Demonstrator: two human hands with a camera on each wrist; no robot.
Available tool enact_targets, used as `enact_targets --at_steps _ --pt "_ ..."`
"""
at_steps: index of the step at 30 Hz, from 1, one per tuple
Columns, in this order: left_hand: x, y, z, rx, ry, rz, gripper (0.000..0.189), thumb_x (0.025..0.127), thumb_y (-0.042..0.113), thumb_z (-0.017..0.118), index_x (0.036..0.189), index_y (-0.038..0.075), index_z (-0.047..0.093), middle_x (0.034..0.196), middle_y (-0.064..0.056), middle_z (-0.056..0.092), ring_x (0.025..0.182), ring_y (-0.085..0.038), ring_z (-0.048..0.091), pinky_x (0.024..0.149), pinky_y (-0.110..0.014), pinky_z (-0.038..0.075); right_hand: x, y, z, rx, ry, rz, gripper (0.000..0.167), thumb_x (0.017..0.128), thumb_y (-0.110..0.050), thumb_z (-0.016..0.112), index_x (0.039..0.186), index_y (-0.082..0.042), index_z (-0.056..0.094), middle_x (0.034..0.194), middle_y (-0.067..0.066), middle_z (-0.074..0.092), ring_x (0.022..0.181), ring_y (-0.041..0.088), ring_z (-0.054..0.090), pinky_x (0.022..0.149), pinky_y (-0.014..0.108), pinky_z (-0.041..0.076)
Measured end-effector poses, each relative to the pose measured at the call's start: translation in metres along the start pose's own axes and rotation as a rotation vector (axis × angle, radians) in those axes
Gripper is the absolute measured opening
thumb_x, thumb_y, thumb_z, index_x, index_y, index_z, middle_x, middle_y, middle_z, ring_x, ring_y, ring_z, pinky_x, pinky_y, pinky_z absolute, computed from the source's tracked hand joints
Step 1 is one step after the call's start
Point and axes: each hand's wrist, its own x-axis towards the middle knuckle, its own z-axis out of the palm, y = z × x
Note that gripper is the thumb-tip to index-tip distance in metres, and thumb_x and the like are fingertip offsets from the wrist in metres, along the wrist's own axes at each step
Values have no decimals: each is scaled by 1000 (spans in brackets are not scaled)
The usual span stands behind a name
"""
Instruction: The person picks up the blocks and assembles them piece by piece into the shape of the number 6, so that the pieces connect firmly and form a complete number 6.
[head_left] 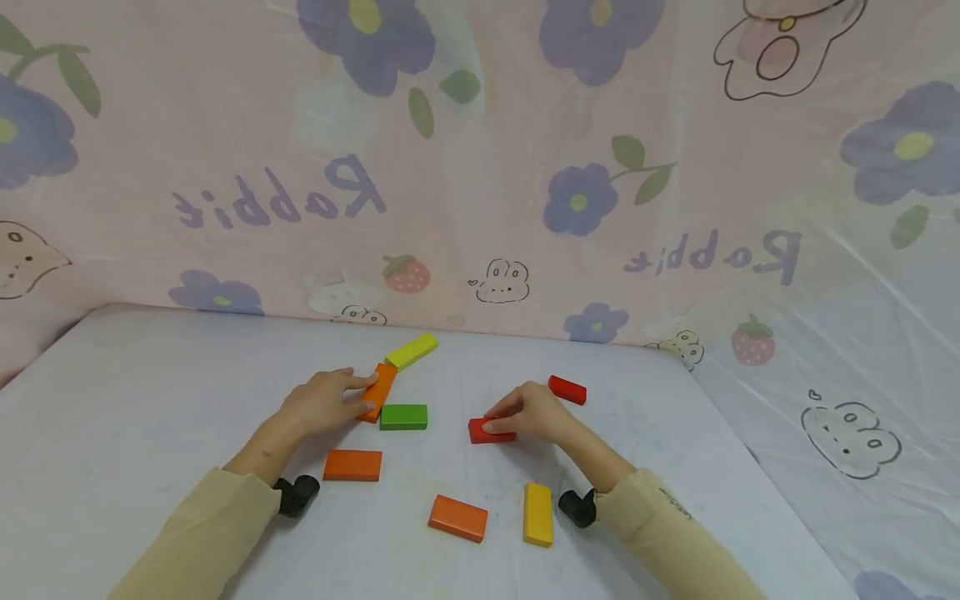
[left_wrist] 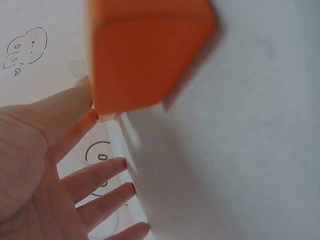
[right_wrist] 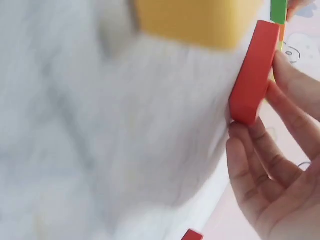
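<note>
My left hand [head_left: 326, 402] holds an orange block [head_left: 380, 392] between thumb and index finger; its other fingers spread out in the left wrist view. That block lies slanted, its far end meeting a yellow-green block [head_left: 412, 352] and its right side close to a green block [head_left: 403, 417]. My right hand [head_left: 536, 412] pinches a red block [head_left: 491, 431] to the right of the green one. In the right wrist view, thumb and fingers sit along one side and end of this red block [right_wrist: 255, 75]. Behind the right hand lies another red block [head_left: 567, 390].
Nearer to me are an orange block [head_left: 352, 466] below the left hand, another orange block [head_left: 458, 518] at the front, and a yellow block [head_left: 537, 515] beside the right wrist. A patterned cloth [head_left: 480, 208] hangs behind the white table surface [head_left: 187, 375].
</note>
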Motion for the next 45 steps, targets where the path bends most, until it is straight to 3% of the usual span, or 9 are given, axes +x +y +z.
enact_targets --at_steps 9,13,45 --pt "1 -2 1 7 -7 12 48 93 26 59 139 12 52 147 -28 36 133 -53 31 101 -71 29 6 -16 4 -11 19 135 17 78 -28 80 91 -18 79 95 -2 71 87 15 57 71 27 50" --pt "2 -3 1 6 -1 15 48 93 25 59 139 12 52 147 -28 36 133 -53 31 102 -70 29 7 -22 6 -19 40 149 18 77 -30 80 90 -17 79 94 -2 72 88 15 57 72 27 50" --pt "7 -6 3 -4 5 7 49 93 29 61 138 15 52 148 -27 37 134 -52 31 101 -72 28 20 -45 26 28 62 125 21 78 -31 79 91 -15 79 89 -1 67 86 17 53 66 25 46"
